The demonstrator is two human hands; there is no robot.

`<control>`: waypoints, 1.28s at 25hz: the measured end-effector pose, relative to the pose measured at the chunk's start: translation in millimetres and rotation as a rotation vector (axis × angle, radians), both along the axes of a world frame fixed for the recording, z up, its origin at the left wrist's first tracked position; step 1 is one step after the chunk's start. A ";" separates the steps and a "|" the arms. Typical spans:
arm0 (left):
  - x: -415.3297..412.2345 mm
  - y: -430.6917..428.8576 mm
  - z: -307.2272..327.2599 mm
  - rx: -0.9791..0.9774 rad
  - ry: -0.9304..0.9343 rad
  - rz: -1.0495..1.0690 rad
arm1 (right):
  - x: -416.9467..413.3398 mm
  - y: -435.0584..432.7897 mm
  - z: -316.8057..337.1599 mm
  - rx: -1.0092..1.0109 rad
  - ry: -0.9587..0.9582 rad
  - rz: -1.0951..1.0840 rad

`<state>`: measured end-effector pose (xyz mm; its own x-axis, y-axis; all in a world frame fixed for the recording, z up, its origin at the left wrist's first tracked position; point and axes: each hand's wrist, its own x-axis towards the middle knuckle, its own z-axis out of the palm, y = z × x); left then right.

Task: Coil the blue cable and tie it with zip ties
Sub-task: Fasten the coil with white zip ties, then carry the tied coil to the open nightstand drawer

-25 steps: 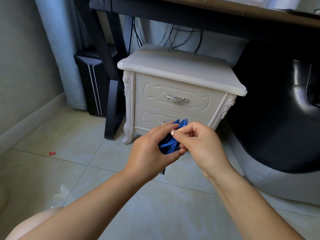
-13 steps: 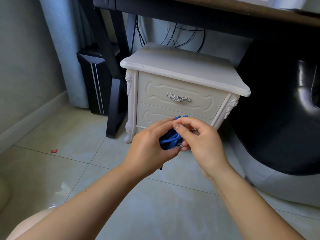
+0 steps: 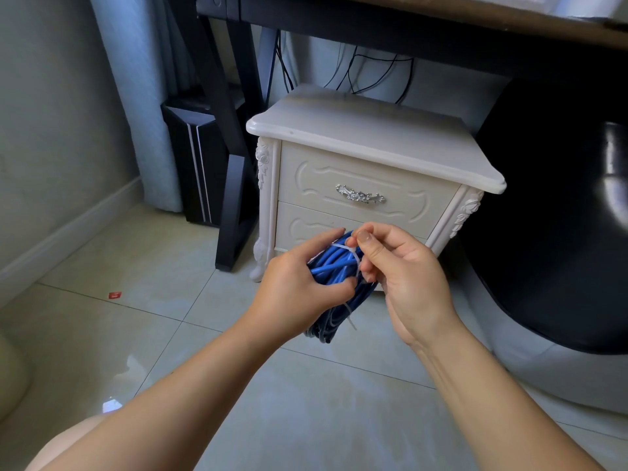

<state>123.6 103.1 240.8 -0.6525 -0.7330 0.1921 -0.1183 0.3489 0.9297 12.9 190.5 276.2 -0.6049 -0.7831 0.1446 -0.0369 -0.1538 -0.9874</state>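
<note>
You face a white two-drawer nightstand (image 3: 373, 144) on pale glossy floor tiles (image 3: 102, 334), silver handle (image 3: 360, 197) on the top drawer. Behind it, black wires (image 3: 351, 73) hang under a dark desk (image 3: 407, 32). Left of it: black desk leg (image 3: 234, 198), black computer tower (image 3: 197, 164), light blue curtain (image 3: 136, 96), grey wall (image 3: 51, 96) with white baseboard (image 3: 68, 232). Glossy black seat (image 3: 560, 232) on your right. Small red scrap (image 3: 115, 295) on the tiles.

Zip tie (image 3: 344, 248) now visible, wrapped round blue cable (image 3: 331, 267) (tail dangling)
</note>
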 end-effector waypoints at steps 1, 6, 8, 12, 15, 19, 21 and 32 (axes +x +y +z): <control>-0.8 -0.3 0.9 0.016 -0.007 -0.003 | 0.6 -2.0 -0.8 -0.011 -0.022 0.014; -3.9 -12.9 1.0 0.386 0.103 0.099 | -26.1 -15.0 8.8 -0.068 0.060 -0.037; -3.0 -23.4 -0.8 0.569 0.134 0.178 | -53.5 -21.5 -3.0 0.035 0.131 -0.197; -1.9 -45.8 -0.8 0.757 0.265 0.171 | -97.0 -51.6 -55.1 0.433 0.389 -0.213; -0.9 -55.3 -2.0 0.838 0.331 0.084 | -121.9 -99.2 -66.3 0.631 0.761 -0.075; 0.7 -70.8 -1.6 0.873 0.344 0.054 | -154.1 -148.1 -59.5 0.764 0.861 -0.086; 1.0 -76.9 -1.0 0.883 0.368 0.051 | -164.6 -157.8 -64.8 0.813 0.841 -0.082; 0.6 -70.2 15.9 1.099 0.599 -0.061 | -90.6 -77.8 -4.1 0.681 0.403 0.080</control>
<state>124.2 32.9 256.7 -0.7127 -0.6651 -0.2232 0.4117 -0.6541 0.6346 -77.8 112.7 272.0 -0.5461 -0.8169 -0.1856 -0.4256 0.4615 -0.7784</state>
